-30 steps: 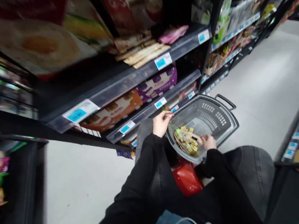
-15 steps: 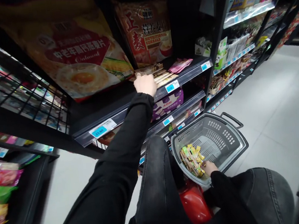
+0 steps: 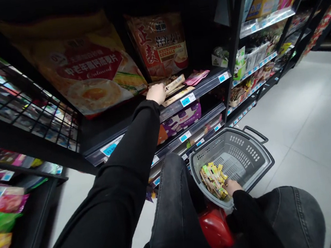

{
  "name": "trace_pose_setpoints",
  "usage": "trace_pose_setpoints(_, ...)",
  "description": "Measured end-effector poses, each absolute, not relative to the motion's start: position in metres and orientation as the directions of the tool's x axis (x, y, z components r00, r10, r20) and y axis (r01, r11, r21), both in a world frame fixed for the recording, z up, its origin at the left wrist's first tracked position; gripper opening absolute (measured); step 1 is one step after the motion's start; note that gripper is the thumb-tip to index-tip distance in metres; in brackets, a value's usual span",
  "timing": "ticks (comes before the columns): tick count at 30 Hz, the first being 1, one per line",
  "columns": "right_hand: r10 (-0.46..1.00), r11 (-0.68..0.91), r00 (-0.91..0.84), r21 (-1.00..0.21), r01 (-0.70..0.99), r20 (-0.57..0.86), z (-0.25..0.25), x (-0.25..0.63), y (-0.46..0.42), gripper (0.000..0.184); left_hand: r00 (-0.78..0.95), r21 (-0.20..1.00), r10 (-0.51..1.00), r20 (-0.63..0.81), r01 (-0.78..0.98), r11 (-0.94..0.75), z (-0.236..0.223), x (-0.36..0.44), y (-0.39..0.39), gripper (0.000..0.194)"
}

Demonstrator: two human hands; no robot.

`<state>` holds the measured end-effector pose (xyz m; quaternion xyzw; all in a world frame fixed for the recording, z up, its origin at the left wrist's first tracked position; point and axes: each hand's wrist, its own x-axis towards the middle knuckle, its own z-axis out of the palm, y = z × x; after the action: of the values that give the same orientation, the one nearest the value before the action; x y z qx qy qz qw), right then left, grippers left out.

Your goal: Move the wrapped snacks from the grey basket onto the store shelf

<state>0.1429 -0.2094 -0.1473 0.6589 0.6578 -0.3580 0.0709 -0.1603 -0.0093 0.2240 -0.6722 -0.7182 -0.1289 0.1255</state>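
Observation:
On the shelf, my left hand (image 3: pixel 156 94) is closed on slim beige sachets (image 3: pixel 175 83), whose ends stick out to the right of it, lifted a little at the far end. More flat beige sachets (image 3: pixel 178 96) lie under them near the shelf edge, and pink sachets (image 3: pixel 197 77) lie just to the right. My right hand (image 3: pixel 232 187) is down inside the grey shopping basket (image 3: pixel 237 134), fingers curled at a heap of yellow and green sachets (image 3: pixel 213 178). What those fingertips hold is hidden.
Behind the sachets stand a large oatmeal bag (image 3: pixel 89 69) and a cereal bag (image 3: pixel 163 43). A purple multipack (image 3: pixel 183 120) sits on the shelf below. My knees flank the basket, with a red object (image 3: pixel 216 230) beneath it. A wire mesh panel (image 3: pixel 19 89) rises at the left.
My left hand has gone from the basket's rim up to the shelf and closed on beige sachets, now slightly raised. My right hand stays in the basket, by the heap.

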Motion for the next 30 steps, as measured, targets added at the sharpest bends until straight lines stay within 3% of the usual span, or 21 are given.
trace_pose_setpoints(3,0.802,-0.139,-0.125,-0.386,0.912,-0.584,-0.143,0.144,-0.209,0.029,-0.072,0.181,0.907,0.416,0.983,-0.005,0.235,-0.149,-0.033,0.03)
trace_pose_setpoints(7,0.839,-0.197,-0.124,-0.509,0.838,-0.529,-0.131,0.142,-0.202,0.021,-0.045,0.662,0.98,0.196,0.743,-0.098,0.215,-0.115,-0.089,0.033)
trace_pose_setpoints(9,0.864,-0.267,-0.124,-0.654,0.708,-0.487,-0.119,0.144,-0.197,0.021,0.066,0.864,0.997,0.029,0.5,-0.059,0.185,-0.095,-0.121,0.035)
trace_pose_setpoints(11,0.878,-0.406,-0.104,-0.843,0.353,-0.466,-0.104,0.15,-0.192,0.024,0.223,0.958,0.971,-0.089,0.287,0.022,0.148,-0.075,-0.15,0.034)
trace_pose_setpoints(14,0.918,-0.394,-0.052,-0.884,-0.251,-0.394,-0.076,0.169,-0.19,0.037,0.373,0.979,0.908,-0.193,0.136,0.152,0.091,-0.049,-0.18,0.035)
trace_pose_setpoints(17,0.953,-0.249,0.033,-0.84,-0.481,-0.302,-0.052,0.191,-0.193,0.041,0.42,0.96,0.864,-0.278,0.144,0.239,0.042,-0.03,-0.193,0.038)
trace_pose_setpoints(21,0.967,-0.221,0.009,-0.851,-0.476,-0.256,-0.037,0.206,-0.2,0.042,0.476,0.942,0.813,-0.335,0.195,0.275,-0.003,-0.021,-0.193,0.037)
trace_pose_setpoints(25,0.966,-0.239,-0.001,-0.884,-0.401,-0.26,-0.046,0.207,-0.203,0.042,0.524,0.933,0.774,-0.356,0.146,0.33,-0.029,-0.027,-0.188,0.055)
trace_pose_setpoints(28,0.952,-0.264,0.05,-0.89,-0.372,-0.303,-0.057,0.206,-0.2,0.037,0.438,0.924,0.827,-0.353,0.026,0.381,-0.038,-0.029,-0.182,0.062)
trace_pose_setpoints(30,0.945,-0.264,0.08,-0.881,-0.393,-0.318,-0.061,0.203,-0.198,0.036,0.286,0.93,0.902,-0.324,-0.08,0.36,-0.041,-0.03,-0.178,0.061)
